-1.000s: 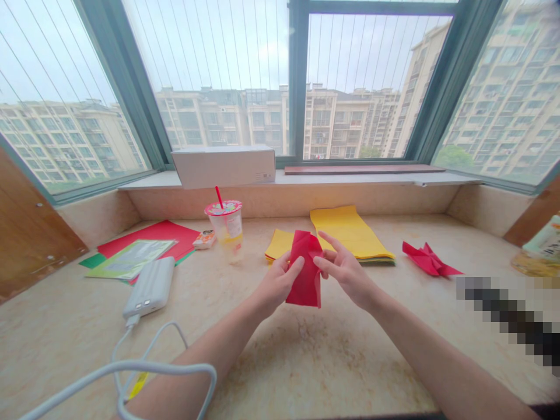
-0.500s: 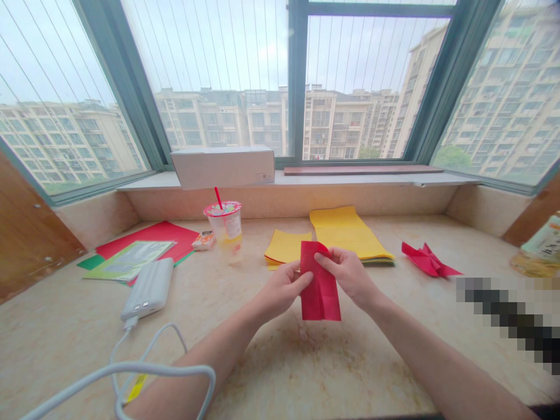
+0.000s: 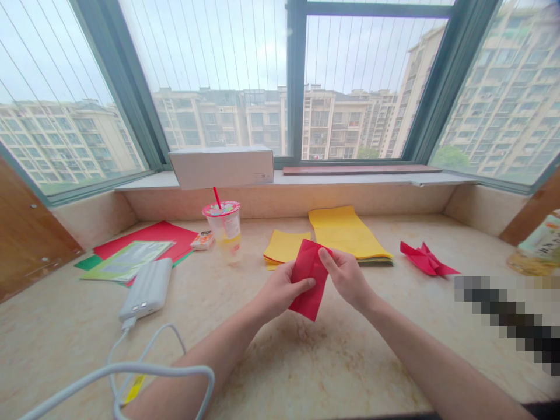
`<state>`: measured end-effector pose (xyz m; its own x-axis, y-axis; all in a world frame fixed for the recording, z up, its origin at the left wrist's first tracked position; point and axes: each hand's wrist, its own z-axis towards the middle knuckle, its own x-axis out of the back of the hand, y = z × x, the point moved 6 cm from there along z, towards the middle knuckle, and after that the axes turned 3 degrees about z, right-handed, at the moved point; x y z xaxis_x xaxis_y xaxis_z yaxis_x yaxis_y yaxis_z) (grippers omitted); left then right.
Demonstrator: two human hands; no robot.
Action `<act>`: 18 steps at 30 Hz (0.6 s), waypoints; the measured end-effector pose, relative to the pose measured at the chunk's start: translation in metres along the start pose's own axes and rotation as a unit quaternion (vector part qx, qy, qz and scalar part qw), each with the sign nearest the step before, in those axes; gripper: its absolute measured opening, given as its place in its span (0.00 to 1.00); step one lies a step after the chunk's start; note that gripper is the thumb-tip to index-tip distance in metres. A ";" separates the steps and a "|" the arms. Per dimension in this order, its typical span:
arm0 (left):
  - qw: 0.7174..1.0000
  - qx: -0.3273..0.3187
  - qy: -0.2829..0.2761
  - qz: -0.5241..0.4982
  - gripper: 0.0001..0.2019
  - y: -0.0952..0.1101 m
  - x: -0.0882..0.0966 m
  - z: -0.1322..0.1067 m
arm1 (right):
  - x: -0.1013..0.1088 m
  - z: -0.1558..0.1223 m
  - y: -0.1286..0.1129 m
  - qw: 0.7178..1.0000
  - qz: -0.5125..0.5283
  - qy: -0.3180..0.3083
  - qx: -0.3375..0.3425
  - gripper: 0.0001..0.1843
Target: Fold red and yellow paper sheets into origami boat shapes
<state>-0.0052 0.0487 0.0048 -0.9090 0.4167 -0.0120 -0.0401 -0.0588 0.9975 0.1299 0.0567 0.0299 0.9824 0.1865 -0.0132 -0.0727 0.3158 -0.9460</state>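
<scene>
A folded red paper (image 3: 310,279) is held up over the stone counter (image 3: 306,361), tilted with one corner pointing down. My left hand (image 3: 280,290) pinches its left edge, thumb lying across the front. My right hand (image 3: 347,276) pinches the upper right edge with the fingers closed. Behind the hands lie a small yellow sheet (image 3: 284,246) and a longer stack of yellow sheets (image 3: 347,233). A finished red folded shape (image 3: 425,260) rests on the counter to the right.
A plastic cup with a red straw (image 3: 225,224) stands behind left. A white power bank (image 3: 146,287) with its cable (image 3: 131,367) lies left, beside red and green sheets (image 3: 144,248). A white box (image 3: 221,166) sits on the sill. A bottle (image 3: 538,248) is at far right.
The red paper was turned in my hands, from hanging upright to tilted with a corner down. Both hands kept hold of it and stayed over the same spot.
</scene>
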 end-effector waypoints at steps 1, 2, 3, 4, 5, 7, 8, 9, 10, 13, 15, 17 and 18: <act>1.000 0.003 -0.001 0.004 0.16 -0.002 0.001 0.000 | -0.001 0.000 -0.001 1.000 0.005 -0.004 0.000 0.23; 1.000 0.007 -0.003 0.009 0.16 -0.004 0.001 0.000 | -0.001 0.000 -0.001 1.000 0.006 -0.001 -0.003 0.21; 1.000 0.010 -0.006 0.013 0.15 -0.006 0.001 0.000 | 0.000 0.000 0.000 1.000 0.004 0.007 -0.008 0.20; 1.000 0.013 -0.012 0.015 0.15 -0.007 0.001 0.000 | 0.001 0.000 0.001 1.000 -0.001 0.017 -0.012 0.19; 1.000 0.013 -0.018 0.015 0.15 -0.009 0.001 0.000 | 0.002 0.000 0.002 1.000 -0.006 0.027 -0.015 0.19; 1.000 0.009 -0.028 0.010 0.15 -0.009 0.001 0.000 | 0.004 0.000 0.005 0.999 -0.015 0.041 -0.018 0.18; 0.999 0.006 -0.031 0.006 0.15 -0.008 0.000 0.000 | 0.006 0.000 0.005 0.999 -0.018 0.048 -0.016 0.17; 0.999 0.004 -0.033 0.002 0.15 -0.007 0.000 0.000 | 0.008 0.001 0.006 0.998 -0.019 0.057 -0.013 0.17; 1.000 0.002 -0.031 -0.001 0.15 -0.005 0.000 0.000 | 0.010 0.001 0.006 0.998 -0.018 0.066 -0.009 0.17; 1.000 -0.005 -0.010 -0.002 0.16 0.000 0.002 0.000 | 0.017 0.003 0.007 0.995 -0.009 0.096 0.000 0.17; 1.000 -0.010 0.019 0.000 0.16 0.003 0.006 0.001 | 0.022 0.005 0.009 0.993 -0.004 0.117 -0.004 0.17; 0.998 -0.012 0.068 -0.001 0.16 0.006 0.014 0.003 | 0.027 0.008 0.013 0.991 0.003 0.132 -0.016 0.19; 0.995 -0.016 0.099 -0.005 0.16 0.007 0.020 0.003 | 0.028 0.009 0.015 0.990 0.009 0.137 -0.023 0.20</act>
<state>-0.0220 0.0597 0.0121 -0.9724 0.2302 -0.0379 -0.0593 -0.0868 0.9945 0.1549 0.0746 0.0181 0.9914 -0.0689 -0.1116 -0.0891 0.2712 -0.9584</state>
